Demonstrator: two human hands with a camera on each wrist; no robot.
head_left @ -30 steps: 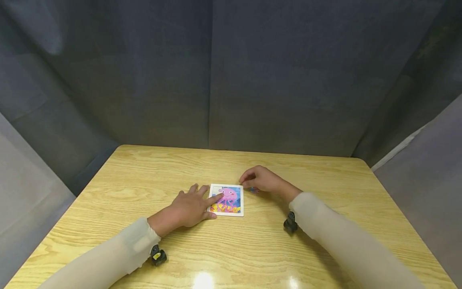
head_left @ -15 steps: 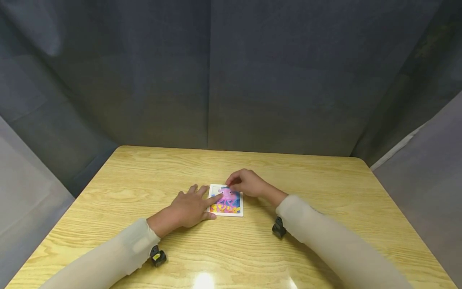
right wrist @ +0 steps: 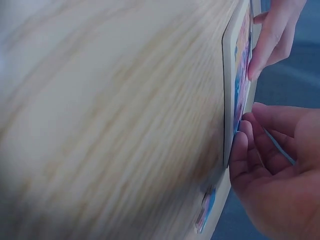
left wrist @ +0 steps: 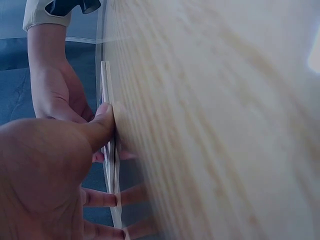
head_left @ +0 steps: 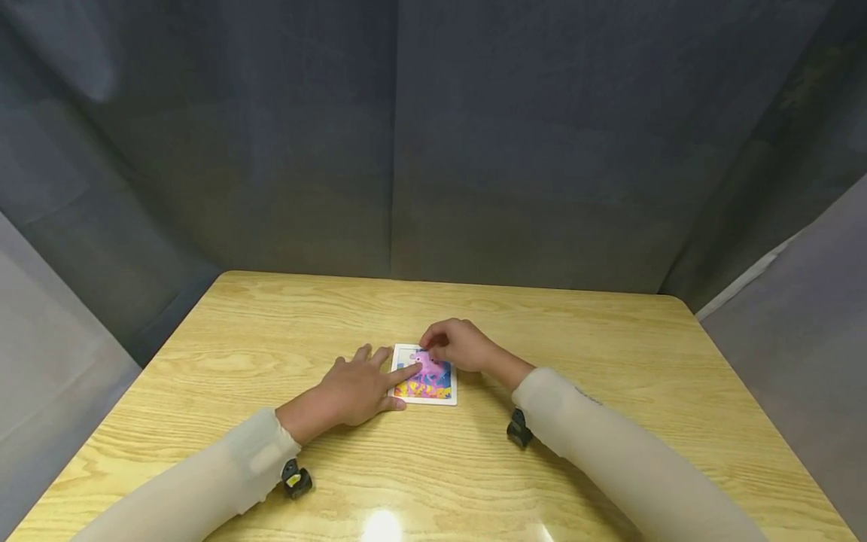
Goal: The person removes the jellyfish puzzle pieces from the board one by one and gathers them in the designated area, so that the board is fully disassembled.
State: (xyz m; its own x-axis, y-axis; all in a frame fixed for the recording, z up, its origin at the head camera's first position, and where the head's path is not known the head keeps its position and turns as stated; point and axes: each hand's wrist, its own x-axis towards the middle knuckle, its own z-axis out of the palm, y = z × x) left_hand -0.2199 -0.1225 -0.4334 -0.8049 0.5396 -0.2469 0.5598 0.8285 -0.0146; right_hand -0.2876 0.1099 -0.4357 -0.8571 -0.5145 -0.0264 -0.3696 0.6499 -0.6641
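Observation:
A small square jigsaw puzzle [head_left: 440, 402] in a white frame shows a pink tentacled sea creature over blue water and yellow ground; its upper left corner bares a pale backing. My left hand [head_left: 362, 390] lies spread at the left edge, index finger resting on the picture and thumb at the near left corner. My right hand [head_left: 463, 346] is bent over the upper right part, thumb and fingertips close together right at the surface. I cannot tell whether they pinch a piece. A loose puzzle piece [right wrist: 206, 212] lies beside the frame in the right wrist view, hidden in the head view.
The puzzle lies on a light wood-grain table [head_left: 420, 467]. Dark grey curtains [head_left: 433, 150] hang behind the far edge, with paler cloth at both sides. A small black camera sits on each wrist.
My right hand has moved left from beside the frame's upper right corner to over the picture's top. The loose piece near it has gone out of sight in the head view. My left hand stays put.

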